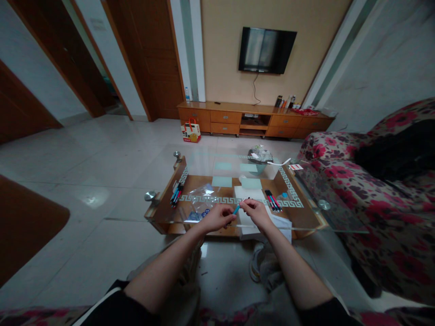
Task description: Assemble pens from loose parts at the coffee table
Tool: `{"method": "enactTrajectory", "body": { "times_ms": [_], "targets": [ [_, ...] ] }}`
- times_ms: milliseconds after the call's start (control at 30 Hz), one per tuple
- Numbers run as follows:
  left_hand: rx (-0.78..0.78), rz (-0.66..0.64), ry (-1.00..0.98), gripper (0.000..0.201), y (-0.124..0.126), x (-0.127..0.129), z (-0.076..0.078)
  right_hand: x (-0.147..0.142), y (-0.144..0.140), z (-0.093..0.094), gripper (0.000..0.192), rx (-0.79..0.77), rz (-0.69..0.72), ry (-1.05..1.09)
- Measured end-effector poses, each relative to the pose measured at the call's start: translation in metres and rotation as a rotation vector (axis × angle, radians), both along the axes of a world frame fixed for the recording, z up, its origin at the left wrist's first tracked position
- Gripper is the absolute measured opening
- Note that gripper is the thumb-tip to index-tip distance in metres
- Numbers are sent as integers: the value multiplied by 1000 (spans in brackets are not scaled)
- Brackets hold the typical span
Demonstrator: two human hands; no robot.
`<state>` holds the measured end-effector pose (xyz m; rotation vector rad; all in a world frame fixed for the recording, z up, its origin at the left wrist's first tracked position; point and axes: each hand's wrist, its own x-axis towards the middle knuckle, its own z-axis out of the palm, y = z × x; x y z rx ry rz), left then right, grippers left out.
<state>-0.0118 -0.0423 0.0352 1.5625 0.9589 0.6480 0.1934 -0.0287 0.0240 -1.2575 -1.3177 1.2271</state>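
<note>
Over the near edge of the glass table, my left hand pinches a light-blue pen. The fingers of my right hand are closed at its upper end, where a small dark tip shows; the fine detail is too small to make out. To the left lies a bunch of blue and dark pens. On the right rests a second bunch of pink, blue and dark pens. A clear plastic bag lies beyond my left hand. White box-like packaging shows below my hands.
A small basket with plastic in it stands toward the far side of the table. The flowered sofa is on the right. A low cabinet lines the far wall, with a gift bag on the floor before it.
</note>
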Motion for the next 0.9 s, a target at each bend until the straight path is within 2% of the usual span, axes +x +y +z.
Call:
{"method": "enactTrajectory", "body": {
  "times_ms": [100,300,633,900],
  "targets": [
    [11,-17,7,33,0,-1,0,0,-1,1,39,2,14,-15],
    [138,-35,9,27,2,-2,0,-1,-2,4,38,7,50,-21],
    [129,-25,-64,17,2,-1,-7,-5,-5,6,37,10,122,-44],
    [99,16,-50,24,2,-1,-7,-10,-11,12,37,-28,147,-46]
  ]
}}
